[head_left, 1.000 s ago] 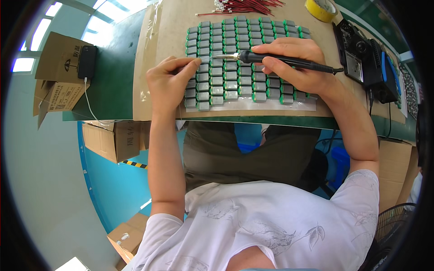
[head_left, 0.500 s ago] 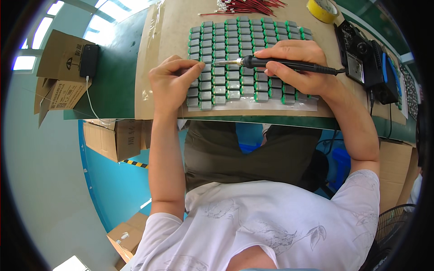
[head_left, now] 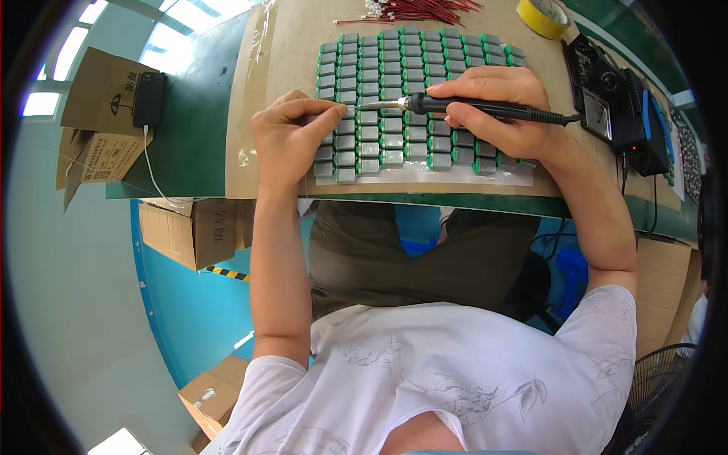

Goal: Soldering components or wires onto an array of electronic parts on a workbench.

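Note:
In my right hand (head_left: 519, 102) is a black-handled soldering iron (head_left: 470, 108), held like a pen with its metal tip pointing left. Thumb and forefinger of my left hand (head_left: 288, 140) pinch together at the left part of the array, close to the iron's tip. A thin strand of solder wire hangs below that hand; its end at the fingertips is too small to make out. Beneath both hands lie rows of small grey blocks with green edges (head_left: 391, 142), packed closely on a pale sheet (head_left: 500, 177). Where the tip touches is hard to see.
Red wires with white connectors (head_left: 425, 10) lie at the back, near a yellow tape roll (head_left: 543, 17). A black soldering station (head_left: 641, 114) and an iron stand (head_left: 593, 91) are at right. A black device (head_left: 149, 98) with a white cable leans on a cardboard box (head_left: 98, 91) at left.
Both hands keep nearly the same pose and place. The view has shifted very slightly; nothing is visibly taken up or let go.

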`<state>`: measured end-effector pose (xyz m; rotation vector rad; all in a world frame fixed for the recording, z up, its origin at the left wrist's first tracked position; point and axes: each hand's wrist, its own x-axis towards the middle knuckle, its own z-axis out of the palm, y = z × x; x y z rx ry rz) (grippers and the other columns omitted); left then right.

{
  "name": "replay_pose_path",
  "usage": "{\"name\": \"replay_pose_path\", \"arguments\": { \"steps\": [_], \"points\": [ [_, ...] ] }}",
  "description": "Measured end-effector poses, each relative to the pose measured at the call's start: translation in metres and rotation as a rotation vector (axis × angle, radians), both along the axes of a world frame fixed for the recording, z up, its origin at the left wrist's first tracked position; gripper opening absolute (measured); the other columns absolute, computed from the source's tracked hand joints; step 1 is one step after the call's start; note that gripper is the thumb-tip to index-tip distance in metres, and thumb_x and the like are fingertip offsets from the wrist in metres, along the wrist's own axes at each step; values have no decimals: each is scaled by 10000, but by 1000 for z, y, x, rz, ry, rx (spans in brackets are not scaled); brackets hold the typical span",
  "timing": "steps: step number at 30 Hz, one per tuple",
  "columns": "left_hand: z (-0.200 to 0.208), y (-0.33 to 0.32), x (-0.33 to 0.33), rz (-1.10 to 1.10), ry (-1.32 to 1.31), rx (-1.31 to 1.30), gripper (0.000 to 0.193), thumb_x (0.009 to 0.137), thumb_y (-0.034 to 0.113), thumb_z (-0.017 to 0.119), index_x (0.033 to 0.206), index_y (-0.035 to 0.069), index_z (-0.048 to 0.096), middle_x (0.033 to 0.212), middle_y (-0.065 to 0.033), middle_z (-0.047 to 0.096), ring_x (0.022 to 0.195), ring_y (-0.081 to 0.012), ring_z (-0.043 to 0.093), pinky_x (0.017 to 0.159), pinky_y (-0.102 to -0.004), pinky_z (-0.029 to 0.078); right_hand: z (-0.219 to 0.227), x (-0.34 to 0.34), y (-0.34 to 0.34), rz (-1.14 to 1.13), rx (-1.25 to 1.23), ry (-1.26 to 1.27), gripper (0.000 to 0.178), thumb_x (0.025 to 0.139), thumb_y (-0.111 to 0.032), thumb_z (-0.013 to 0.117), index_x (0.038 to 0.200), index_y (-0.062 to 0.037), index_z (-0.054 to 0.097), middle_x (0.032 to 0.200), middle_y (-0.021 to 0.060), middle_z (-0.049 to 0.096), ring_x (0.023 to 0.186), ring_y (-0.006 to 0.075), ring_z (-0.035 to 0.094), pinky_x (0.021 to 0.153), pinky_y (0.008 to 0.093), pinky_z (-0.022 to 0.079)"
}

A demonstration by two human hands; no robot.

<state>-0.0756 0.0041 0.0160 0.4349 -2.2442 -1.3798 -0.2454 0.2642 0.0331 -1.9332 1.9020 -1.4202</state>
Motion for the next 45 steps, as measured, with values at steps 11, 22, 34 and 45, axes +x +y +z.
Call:
{"name": "replay_pose_path", "arguments": {
  "steps": [11,22,34,45],
  "points": [
    [0,1,0,-11,-7,-7,127,769,9,834,894,-11,835,728,-21,654,713,-100,567,626,-272,412,1,0,1,-6,5,4,307,922,-31,647,1203,48,741,842,129,752,757,193,732,687,310,553],
    [-1,2,0,-17,-12,-24,141,772,25,848,912,3,844,720,-15,644,711,-98,567,623,-270,412,1,0,1,-7,6,11,301,926,-29,642,1197,55,741,859,140,752,758,193,739,690,304,565],
    [-1,1,-1,-24,30,-41,106,810,35,844,904,-13,832,733,-10,663,706,-96,581,620,-264,427,2,-2,2,9,-9,-8,300,924,-11,647,1201,54,742,862,133,749,759,182,735,684,298,562],
    [-8,3,17,231,221,358,177,934,75,806,942,11,641,700,25,638,577,-6,509,511,-187,356,27,3,7,-51,-78,39,281,928,3,668,1195,50,741,837,118,763,732,190,726,667,310,539]
  ]
}}
